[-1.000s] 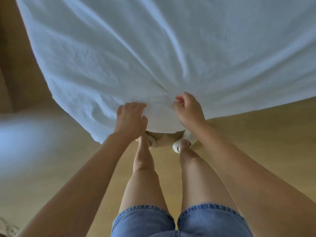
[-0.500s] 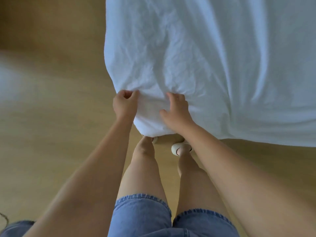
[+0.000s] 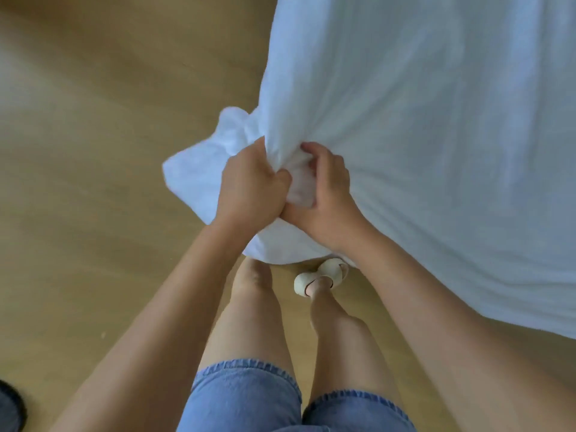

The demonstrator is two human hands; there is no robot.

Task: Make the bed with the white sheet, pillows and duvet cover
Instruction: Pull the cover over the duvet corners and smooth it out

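While both my hands are bunched on one corner of the white sheet [image 3: 420, 135], I'd judge the job as barely started. My left hand [image 3: 249, 188] is fisted round a gathered wad of fabric, knuckles up, and my right hand [image 3: 327, 194] sits touching it, fingers curled into the same wad, thumb side pressed vs. the left. So hands together, both clamped on cloth.

Done so far, as far as I can see: sheet is picked up & spread out ahead of my hands, w/ tension lines fanning from my grip up and to the right. Left to do: prob. everything else. No bed, pillows or duvet cover in view, so can't tell if any of that is sorted.

How the sheet looks: thin, soft, lightly crumpled, plain white w/ a bluish cast. Most of it stretches away beyond and right of my hands; a loose puffed fold hangs out left of the left hand, and a rounded bulge sags just below both hands, above my feet. Wood floor [image 3: 93, 151] lies under it all; whether the hem touches it, can't tell.
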